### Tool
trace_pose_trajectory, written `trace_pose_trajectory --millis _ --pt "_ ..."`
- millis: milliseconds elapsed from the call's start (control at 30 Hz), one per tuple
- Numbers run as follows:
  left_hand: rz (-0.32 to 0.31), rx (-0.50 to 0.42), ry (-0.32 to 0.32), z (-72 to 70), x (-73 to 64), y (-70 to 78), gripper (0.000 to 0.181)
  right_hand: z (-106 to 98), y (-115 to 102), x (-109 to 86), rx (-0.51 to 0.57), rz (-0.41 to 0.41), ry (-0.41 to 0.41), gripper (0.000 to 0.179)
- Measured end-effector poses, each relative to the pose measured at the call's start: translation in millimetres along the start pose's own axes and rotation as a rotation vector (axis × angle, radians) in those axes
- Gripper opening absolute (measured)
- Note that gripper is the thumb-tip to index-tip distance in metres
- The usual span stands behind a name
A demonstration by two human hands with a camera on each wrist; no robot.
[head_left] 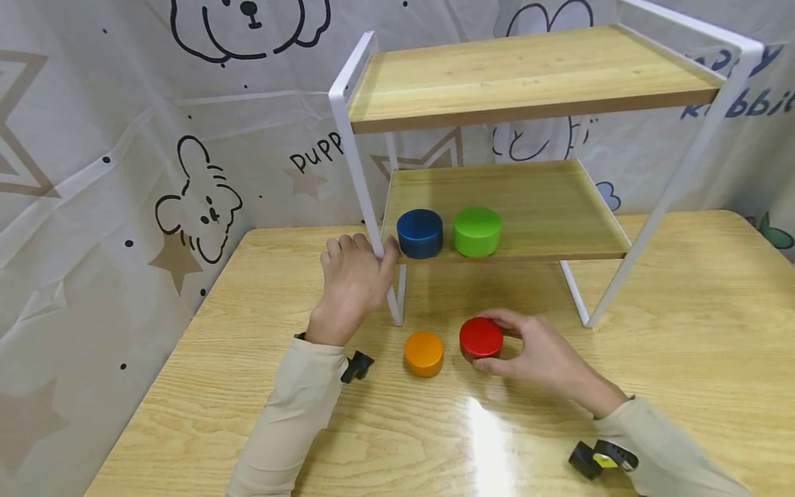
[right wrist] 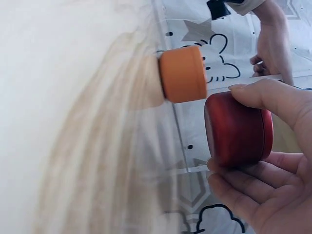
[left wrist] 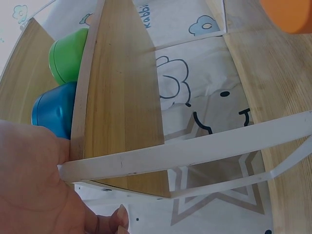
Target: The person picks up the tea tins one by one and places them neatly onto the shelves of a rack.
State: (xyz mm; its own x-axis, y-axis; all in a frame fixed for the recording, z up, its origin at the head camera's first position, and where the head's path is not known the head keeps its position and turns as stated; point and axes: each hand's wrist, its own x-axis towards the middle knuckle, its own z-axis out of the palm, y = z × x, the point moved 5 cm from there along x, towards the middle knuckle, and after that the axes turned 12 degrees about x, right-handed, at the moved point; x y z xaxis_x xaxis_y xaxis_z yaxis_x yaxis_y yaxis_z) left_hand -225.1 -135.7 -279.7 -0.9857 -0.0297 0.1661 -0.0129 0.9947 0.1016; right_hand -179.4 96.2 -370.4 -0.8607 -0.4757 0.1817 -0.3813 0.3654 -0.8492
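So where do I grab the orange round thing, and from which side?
Probably by its curved side wall, pinching across opposite sides, coming from the front and a little above. The orange cylinder stands upright on the table, and its flat top offers nothing to pinch. The front is open, while the red cylinder, in the right hand, is close on its right.

The sleeved left forearm reaches from the near side toward far, slanting right. The left hand lies back upward, thumb apart on the right, fingers bent (how tightly is hard to judge). From the near right, the right hand pinches, thumb near, curved fingers far.
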Motion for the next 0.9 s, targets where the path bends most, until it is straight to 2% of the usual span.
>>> trace_pose_trajectory --millis 333,600,900 --pt "-0.003 -0.007 -0.017 2.2 0.8 -1.6 0.057 -12.6 -11.8 -1.6 -0.003 -0.05 0.053 0.056" --pt "0.005 -0.018 -0.028 2.7 1.7 -1.4 0.057 -23.4 -22.0 -1.6 -0.047 -0.104 0.103 0.053" --pt "0.006 -0.012 -0.031 2.4 2.0 0.3 0.058 -31.8 -27.1 -1.6 -0.025 -0.087 0.104 0.054"
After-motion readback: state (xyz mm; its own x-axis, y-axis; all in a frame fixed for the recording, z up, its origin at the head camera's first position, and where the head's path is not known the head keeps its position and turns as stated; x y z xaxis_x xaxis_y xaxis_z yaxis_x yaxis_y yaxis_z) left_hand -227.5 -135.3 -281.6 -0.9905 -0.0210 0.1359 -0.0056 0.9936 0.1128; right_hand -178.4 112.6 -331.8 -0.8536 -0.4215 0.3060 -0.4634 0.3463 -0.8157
